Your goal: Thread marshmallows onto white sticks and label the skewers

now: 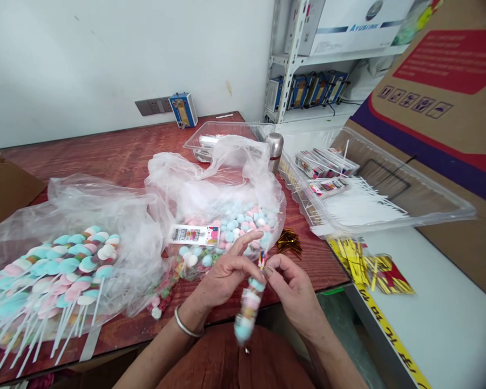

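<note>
A slim stack of pastel marshmallows (249,305), seemingly in clear wrap, hangs slightly blurred between my hands at the table's front edge. My left hand (227,273), with a bangle on its wrist, grips the top end of this stack, one finger stretched outward. Thumb and fingertips of my right hand (289,278) pinch together at the gathered neck, where a small colourful bit shows. Just beyond lies an open plastic bag (174,173) of loose marshmallows, with a printed card pack (194,235) on it. To the left, marshmallow sticks (71,265) are piled on another clear bag.
A clear tray (441,210) at right holds white sticks and printed packs. Gold twist ties (289,241) lie near my right hand, with yellow strips (352,259) farther right. A steel flask (274,148) stands behind the bag. A large carton (445,124) leans at right.
</note>
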A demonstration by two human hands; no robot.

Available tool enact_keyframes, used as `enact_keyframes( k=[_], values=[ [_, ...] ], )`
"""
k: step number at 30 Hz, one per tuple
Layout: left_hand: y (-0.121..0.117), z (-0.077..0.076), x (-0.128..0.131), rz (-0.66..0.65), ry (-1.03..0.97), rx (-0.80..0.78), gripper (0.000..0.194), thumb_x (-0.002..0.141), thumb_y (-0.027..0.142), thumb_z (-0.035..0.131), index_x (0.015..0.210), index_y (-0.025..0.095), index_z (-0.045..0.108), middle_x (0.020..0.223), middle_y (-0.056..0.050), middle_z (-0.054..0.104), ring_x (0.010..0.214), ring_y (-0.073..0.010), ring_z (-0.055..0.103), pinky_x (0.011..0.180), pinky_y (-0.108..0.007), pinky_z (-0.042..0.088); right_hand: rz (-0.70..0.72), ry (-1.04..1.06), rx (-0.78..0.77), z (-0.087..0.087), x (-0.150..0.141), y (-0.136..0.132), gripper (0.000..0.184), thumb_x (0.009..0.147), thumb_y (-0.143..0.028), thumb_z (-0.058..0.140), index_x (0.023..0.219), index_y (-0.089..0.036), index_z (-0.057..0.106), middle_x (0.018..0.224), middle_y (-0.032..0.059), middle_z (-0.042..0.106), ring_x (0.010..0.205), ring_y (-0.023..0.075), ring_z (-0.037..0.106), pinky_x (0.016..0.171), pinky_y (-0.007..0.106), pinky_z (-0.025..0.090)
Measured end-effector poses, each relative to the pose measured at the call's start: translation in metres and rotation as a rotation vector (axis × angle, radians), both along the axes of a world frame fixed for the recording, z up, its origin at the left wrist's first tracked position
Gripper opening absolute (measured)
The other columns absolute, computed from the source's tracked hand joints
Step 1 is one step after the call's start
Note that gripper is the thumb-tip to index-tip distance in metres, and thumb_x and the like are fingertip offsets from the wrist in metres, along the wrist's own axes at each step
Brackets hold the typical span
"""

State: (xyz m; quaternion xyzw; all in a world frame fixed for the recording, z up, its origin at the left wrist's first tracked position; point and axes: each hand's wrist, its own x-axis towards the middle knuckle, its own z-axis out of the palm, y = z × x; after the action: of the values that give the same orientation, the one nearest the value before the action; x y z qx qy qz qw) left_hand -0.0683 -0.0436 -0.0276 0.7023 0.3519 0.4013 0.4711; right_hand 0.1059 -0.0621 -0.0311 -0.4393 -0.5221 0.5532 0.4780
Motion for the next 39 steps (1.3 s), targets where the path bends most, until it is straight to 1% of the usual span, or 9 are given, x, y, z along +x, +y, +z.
enact_keyframes(
  k=[4,8,11,16,21,25,29,34,39],
  values=[
    [-0.003,-0.004,0.002,0.129,0.425,0.307,0.038,0.091,0.006,0.049,0.09,0.031,0.078,0.147,-0.002,0.049,0.147,-0.0291,0.024,0.119,-0.062,0.012,-0.012,0.012,-0.025,0.012,0.006,-0.005,0.024,0.09,-0.038,0.06,0.074,-0.02,0.055,0.069,-0.0028,0.051,0.066,0.0126,0.046,0.062,0.023,0.041],
    [-0.004,-0.009,0.011,0.272,0.442,0.428,0.039,0.087,0.005,0.054,0.112,0.029,0.073,0.159,-0.007,0.032,0.149,-0.0315,0.018,0.118,-0.062,0.019,0.15,-0.01,-0.141,0.013,0.006,-0.008,0.027,0.087,-0.039,0.063,0.07,-0.019,0.055,0.068,-0.0025,0.05,0.064,0.0123,0.044,0.059,0.023,0.04],
    [-0.007,-0.001,0.011,0.137,0.349,0.417,0.041,0.088,0.004,0.051,0.111,0.029,0.074,0.166,0.0,0.01,0.152,-0.032,0.002,0.119,-0.061,0.015,0.122,0.105,-0.248,0.005,0.007,-0.005,0.027,0.084,-0.039,0.067,0.071,-0.02,0.055,0.066,-0.0032,0.05,0.062,0.0122,0.045,0.058,0.024,0.042],
    [-0.01,-0.003,0.008,0.083,0.317,0.216,0.048,0.087,-0.002,0.043,0.1,0.028,0.078,0.163,0.003,0.02,0.152,-0.0288,-0.001,0.119,-0.061,0.014,-0.033,0.27,-0.223,0.003,0.02,-0.004,0.028,0.079,-0.041,0.073,0.071,-0.019,0.056,0.06,-0.0058,0.043,0.049,0.0079,0.032,0.046,0.021,0.031],
    [-0.006,0.005,0.005,0.115,0.213,0.059,0.047,0.084,0.001,0.047,0.113,0.025,0.074,0.162,-0.003,0.022,0.149,-0.0316,0.013,0.117,-0.06,0.02,0.181,-0.027,-0.208,-0.005,0.029,-0.005,0.026,0.075,-0.041,0.077,0.063,-0.023,0.063,0.065,0.0029,0.058,0.061,0.0176,0.055,0.056,0.029,0.046],
    [-0.018,0.033,0.006,-0.131,0.135,0.194,0.04,0.085,0.011,0.057,0.123,0.019,0.069,0.152,-0.007,0.044,0.142,-0.0298,0.038,0.119,-0.047,0.028,0.132,0.081,-0.331,-0.022,0.02,0.004,0.021,0.074,-0.052,0.074,0.073,-0.032,0.072,0.068,0.0093,0.067,0.056,0.0227,0.064,0.046,0.033,0.046],
    [-0.043,0.049,0.002,-0.004,0.246,0.3,0.046,0.092,0.017,0.054,0.138,0.021,0.056,0.151,-0.009,0.047,0.136,-0.0254,0.047,0.117,-0.04,0.033,0.221,0.128,-0.378,-0.015,-0.011,-0.001,0.029,0.077,-0.057,0.069,0.089,-0.032,0.076,0.076,0.0124,0.071,0.063,0.0277,0.068,0.049,0.037,0.048],
    [-0.099,0.052,-0.06,0.271,0.379,0.16,0.051,0.094,0.009,0.039,0.137,0.029,0.057,0.145,-0.008,0.054,0.133,-0.0213,0.052,0.112,-0.04,0.039,0.489,-0.087,-0.104,0.011,-0.057,-0.001,0.034,0.089,-0.055,0.056,0.085,-0.025,0.072,0.061,0.0029,0.059,0.055,0.0204,0.055,0.052,0.033,0.043],
    [-0.189,0.008,-0.169,0.678,0.592,-0.203,0.041,0.09,0.014,0.039,0.097,0.028,0.077,0.125,-0.007,0.069,0.115,-0.0208,0.064,0.1,-0.035,0.049,0.153,-0.619,0.283,0.002,-0.08,0.054,0.032,0.091,-0.047,0.05,0.091,-0.02,0.067,0.086,0.0059,0.067,0.079,0.0239,0.06,0.071,0.035,0.044]
  ],
)
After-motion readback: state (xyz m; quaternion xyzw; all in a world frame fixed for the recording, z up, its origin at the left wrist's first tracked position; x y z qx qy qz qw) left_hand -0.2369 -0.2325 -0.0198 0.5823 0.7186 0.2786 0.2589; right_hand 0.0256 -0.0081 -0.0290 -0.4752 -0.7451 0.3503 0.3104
